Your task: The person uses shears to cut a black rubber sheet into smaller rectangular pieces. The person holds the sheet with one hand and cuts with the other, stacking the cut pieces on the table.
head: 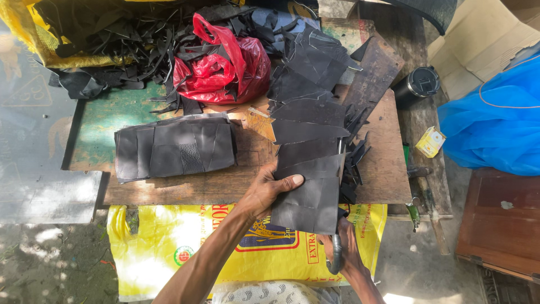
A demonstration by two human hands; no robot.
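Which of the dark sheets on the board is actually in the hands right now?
The nearest dark sheet, overhanging the board's front edge: the left hand pinches its left edge, thumb on top. The flat stack to the left and the overlapped pieces behind lie untouched.

Outdoor makeshift workshop, worn wooden bench (382,169) on bare ground, stacks of cut black sheet pieces (174,147), heap of black offcuts (118,39) — sacks (169,253), red bag (225,62), blue tarp (495,124), cardboard (478,39) — daylight, dappled shade
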